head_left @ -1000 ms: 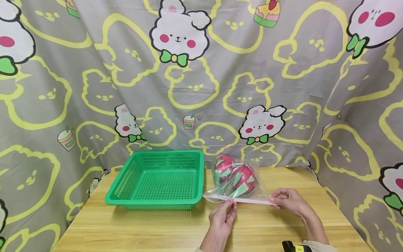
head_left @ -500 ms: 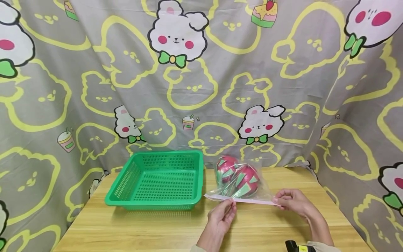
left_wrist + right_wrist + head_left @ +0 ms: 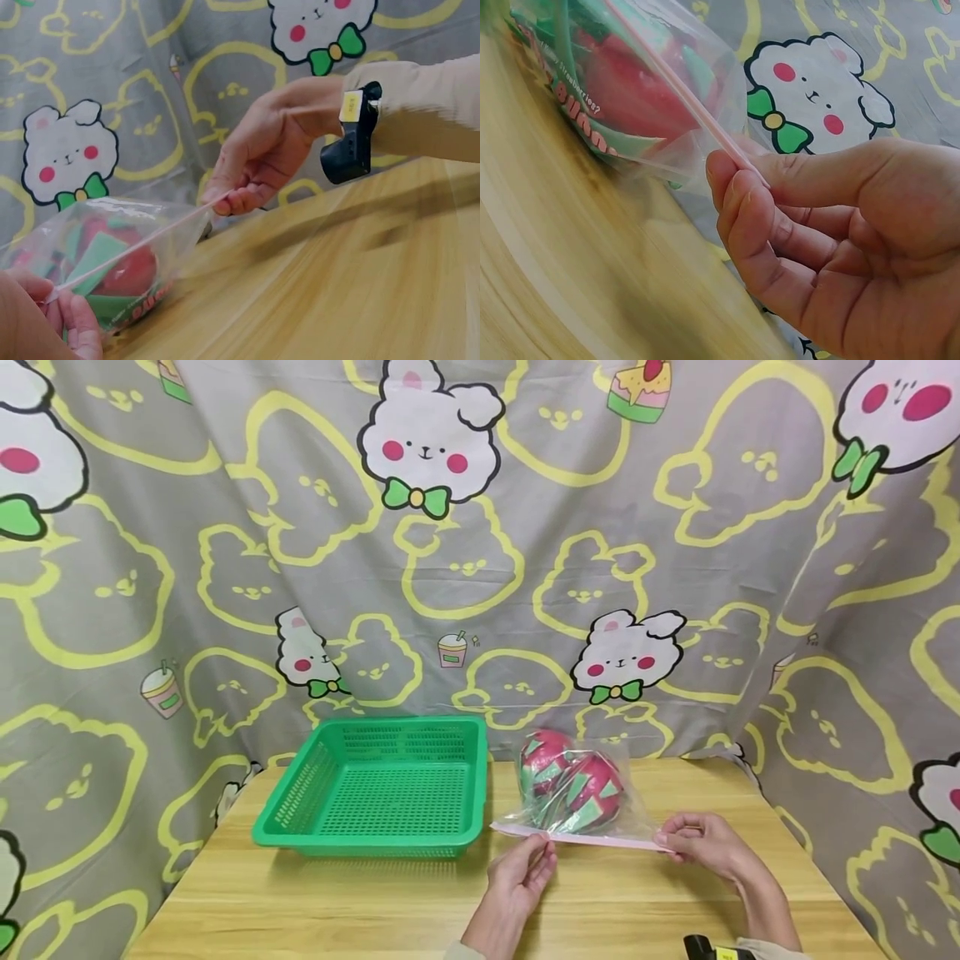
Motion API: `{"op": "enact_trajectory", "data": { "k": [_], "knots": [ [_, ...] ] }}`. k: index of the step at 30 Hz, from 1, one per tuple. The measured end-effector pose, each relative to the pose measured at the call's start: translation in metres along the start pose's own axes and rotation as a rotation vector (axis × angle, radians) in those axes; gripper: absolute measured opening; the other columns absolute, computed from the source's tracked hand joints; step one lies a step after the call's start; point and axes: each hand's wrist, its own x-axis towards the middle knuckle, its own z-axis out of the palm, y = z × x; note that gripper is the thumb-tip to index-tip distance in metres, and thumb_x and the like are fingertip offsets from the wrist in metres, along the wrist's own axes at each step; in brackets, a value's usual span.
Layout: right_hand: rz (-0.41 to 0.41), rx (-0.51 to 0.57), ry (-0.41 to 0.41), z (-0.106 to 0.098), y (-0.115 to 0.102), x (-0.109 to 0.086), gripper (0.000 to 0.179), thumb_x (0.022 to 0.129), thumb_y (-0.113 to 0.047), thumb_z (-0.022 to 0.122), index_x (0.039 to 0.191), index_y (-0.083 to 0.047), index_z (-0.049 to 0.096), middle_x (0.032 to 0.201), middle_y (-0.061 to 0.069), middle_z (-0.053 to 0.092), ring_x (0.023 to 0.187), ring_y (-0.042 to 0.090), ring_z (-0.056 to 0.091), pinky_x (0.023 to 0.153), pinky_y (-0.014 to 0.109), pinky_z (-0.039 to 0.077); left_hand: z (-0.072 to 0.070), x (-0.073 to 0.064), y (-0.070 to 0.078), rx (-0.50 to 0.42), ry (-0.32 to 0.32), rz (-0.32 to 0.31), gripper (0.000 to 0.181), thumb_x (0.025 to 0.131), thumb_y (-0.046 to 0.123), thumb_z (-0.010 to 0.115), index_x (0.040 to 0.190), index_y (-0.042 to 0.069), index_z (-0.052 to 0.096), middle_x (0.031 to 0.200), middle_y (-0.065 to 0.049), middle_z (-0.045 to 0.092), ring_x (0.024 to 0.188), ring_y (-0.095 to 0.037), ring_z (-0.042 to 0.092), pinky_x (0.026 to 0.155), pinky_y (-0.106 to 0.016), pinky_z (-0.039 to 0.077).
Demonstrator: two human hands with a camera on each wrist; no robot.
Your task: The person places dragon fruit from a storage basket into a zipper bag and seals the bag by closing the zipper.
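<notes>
Two red dragon fruits with green scales, the rear one (image 3: 543, 758) and the front one (image 3: 600, 785), lie inside a clear zip bag (image 3: 637, 810) on the table. The bag's pale pink zip strip (image 3: 607, 841) faces me. My left hand (image 3: 519, 878) pinches the strip left of its middle. At the strip's right end, my right hand (image 3: 708, 846) pinches the corner between thumb and fingers, as the right wrist view also shows. Between the two hands the strip is pulled straight. Pink lettering (image 3: 577, 112) runs along the bag's underside.
A green perforated basket (image 3: 480, 777) stands on the wooden table (image 3: 360, 910), just left of the bag. Behind and on both sides hangs a grey patterned curtain (image 3: 510, 635). A black wrist camera (image 3: 352, 146) sits on the right sleeve.
The left hand has shifted slightly left along the zip strip. The right hand and the bag have moved a little to the right, and the strip stays pinched in both hands.
</notes>
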Motion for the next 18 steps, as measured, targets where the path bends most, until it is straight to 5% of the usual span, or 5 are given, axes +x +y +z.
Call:
{"op": "enact_trajectory", "data": {
  "k": [18],
  "knots": [
    [0.019, -0.014, 0.099, -0.008, 0.008, -0.004, 0.011, 0.096, -0.002, 0.066, 0.100, 0.007, 0.063, 0.077, 0.002, 0.067, 0.070, 0.009, 0.060, 0.066, 0.023, 0.053, -0.014, 0.008, 0.012, -0.023, -0.015, 0.030, 0.010, 0.087, -0.008, 0.071, 0.097, -0.006, 0.069, 0.082, -0.010, 0.074, 0.076, -0.016, 0.071, 0.079, -0.029, 0.059]
  ]
}}
